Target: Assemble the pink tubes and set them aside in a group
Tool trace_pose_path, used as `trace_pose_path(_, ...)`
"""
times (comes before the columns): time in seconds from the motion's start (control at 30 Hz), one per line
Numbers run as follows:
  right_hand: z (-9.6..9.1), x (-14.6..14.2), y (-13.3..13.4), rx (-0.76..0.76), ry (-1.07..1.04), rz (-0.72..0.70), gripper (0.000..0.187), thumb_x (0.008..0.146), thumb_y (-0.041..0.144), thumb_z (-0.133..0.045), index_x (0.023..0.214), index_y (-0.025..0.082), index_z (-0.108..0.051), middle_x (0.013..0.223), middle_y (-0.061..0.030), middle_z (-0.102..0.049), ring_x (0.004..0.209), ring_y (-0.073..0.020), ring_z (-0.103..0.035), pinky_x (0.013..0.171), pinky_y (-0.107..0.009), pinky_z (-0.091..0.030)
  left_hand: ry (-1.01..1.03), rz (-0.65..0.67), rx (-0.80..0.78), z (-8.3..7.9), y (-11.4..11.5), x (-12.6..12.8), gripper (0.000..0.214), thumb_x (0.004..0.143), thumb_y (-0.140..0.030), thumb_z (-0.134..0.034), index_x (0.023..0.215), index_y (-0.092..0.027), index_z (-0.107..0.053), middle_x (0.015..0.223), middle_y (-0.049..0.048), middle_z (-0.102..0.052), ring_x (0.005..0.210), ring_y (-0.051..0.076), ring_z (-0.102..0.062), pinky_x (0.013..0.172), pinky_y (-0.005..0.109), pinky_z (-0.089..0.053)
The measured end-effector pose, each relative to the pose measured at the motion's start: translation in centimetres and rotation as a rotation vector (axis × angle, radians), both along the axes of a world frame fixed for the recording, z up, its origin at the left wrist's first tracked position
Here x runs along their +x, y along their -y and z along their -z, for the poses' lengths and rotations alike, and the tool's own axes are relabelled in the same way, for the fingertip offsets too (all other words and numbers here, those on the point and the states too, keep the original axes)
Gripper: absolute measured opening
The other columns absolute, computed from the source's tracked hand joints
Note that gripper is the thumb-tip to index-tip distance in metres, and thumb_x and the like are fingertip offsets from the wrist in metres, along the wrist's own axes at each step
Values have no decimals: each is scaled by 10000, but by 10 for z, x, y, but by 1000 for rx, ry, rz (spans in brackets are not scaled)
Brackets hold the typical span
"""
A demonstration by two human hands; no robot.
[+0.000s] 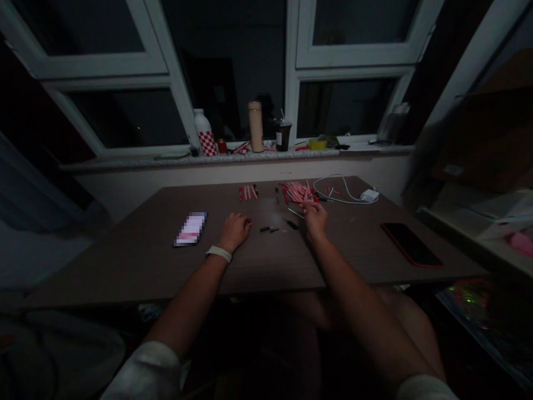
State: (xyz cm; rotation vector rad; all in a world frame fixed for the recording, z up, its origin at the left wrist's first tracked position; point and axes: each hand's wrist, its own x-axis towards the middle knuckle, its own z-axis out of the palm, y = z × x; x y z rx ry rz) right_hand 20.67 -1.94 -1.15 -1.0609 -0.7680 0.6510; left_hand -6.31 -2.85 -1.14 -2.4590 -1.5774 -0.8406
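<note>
**Left hand (235,232) resting, right hand (315,218) at the pink tubes (297,191)**

In the head view, the right hand is hovering over the dark wood-grain table (125,272), fingers loosely bunched at the near edge of the heap of pink tubes. Whether it has hold of anything cannot be told, as the fingertips are lost against the heap. A thin metal rod (295,213) is lying just left of those fingers. The left hand is resting palm down on the tabletop, its fingers gently curled, with nothing visible in it and a white wristband (219,254) circling its wrist. Small black pieces (266,229) are lying between the two hands, and a smaller row of pink tubes (247,192) is lying ahead of the left hand. Beyond the right hand, a white cable (341,189) is looping to a white charger (369,195), and a black smartphone with a red edge (411,244) is lying off to its right. A pixel-blurred flat object (190,228) is lying left of the left hand. Well ahead of both hands, a checked white bottle (205,133), a beige tumbler (256,126) and a dark cup (283,136) are standing on the stone window sill (175,160).
</note>
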Motion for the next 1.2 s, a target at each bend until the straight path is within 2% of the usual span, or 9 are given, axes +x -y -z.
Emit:
trace_pose_path(0.1, -4, -6, 4, -7, -56, -10, 257, 690, 422, -728, 722, 180, -646, 740, -59, -742, 700, -186, -659, 627, -271, -484, 78, 2, -32, 2, -5, -1, 166, 902, -311, -592, 871, -192, -703, 931, 123, -717, 937, 290, -617, 868, 420, -462)
trace_pose_path(0.27, -9, -20, 14, -56, -5, -312, 341, 623, 474, -803, 737, 186, -660, 739, -60, -760, 506, -128, -547, 457, -239, -391, 567, 99, -243, 4, -12, 7, 323, 878, -491, -622, 911, -175, -678, 832, 86, -739, 815, 240, -691, 792, 360, -508)
trace_pose_path(0.37, -8, -27, 17, -2, 51, -461, 353, 619, 484, -822, 742, 194, -661, 738, -60, -766, 476, -111, -525, 452, -232, -392, 794, 207, -355, 2, -11, 15, 426, 812, -570, -687, 943, -165, -666, 878, 98, -752, 888, 244, -715, 835, 350, -517)
trace_pose_path(0.43, -7, -28, 18, 20, 84, -504, 359, 634, 499, -818, 757, 196, -670, 754, -66, -773, 472, -110, -522, 455, -235, -396, 880, 232, -401, 0, -9, 20, 490, 759, -604, -730, 965, -166, -660, 935, 108, -754, 935, 248, -714, 838, 342, -519)
trace_pose_path(0.53, -8, -29, 20, 35, 120, -521, 356, 661, 513, -805, 769, 199, -677, 772, -67, -777, 464, -107, -512, 458, -240, -397, 967, 233, -479, -3, -5, 23, 556, 708, -623, -765, 1002, -166, -650, 985, 115, -755, 908, 233, -707, 748, 305, -520)
trace_pose_path(0.7, -14, -29, 26, 28, 139, -523, 362, 652, 515, -810, 748, 196, -668, 744, -65, -771, 452, -106, -500, 454, -241, -386, 1038, 233, -549, -5, -2, 23, 601, 674, -610, -787, 1043, -159, -642, 973, 103, -758, 633, 126, -595, 554, 235, -418)
trace_pose_path(0.83, -17, -29, 27, 40, 137, -501, 368, 657, 520, -805, 749, 194, -662, 741, -66, -770, 437, -100, -479, 444, -237, -367, 1075, 224, -527, -7, -2, 23, 612, 659, -606, -798, 1043, -156, -641, 948, 90, -752, 557, 85, -502, 521, 220, -363)
trace_pose_path(1.03, -16, -29, 28, 43, 186, -505, 334, 669, 495, -798, 736, 192, -674, 722, -55, -761, 463, -111, -509, 458, -234, -353, 1017, 219, -508, -7, -1, 23, 611, 699, -644, -751, 1055, -163, -634, 965, 92, -749, 583, 105, -551, 541, 236, -402)
trace_pose_path(1.2, -18, -31, 33, 23, 233, -530, 287, 677, 464, -794, 729, 202, -689, 712, -46, -758, 557, -156, -619, 495, -235, -402, 903, 263, -447, -3, -3, 22, 452, 753, -549, -749, 986, -173, -654, 944, 90, -745, 869, 209, -695, 774, 308, -517)
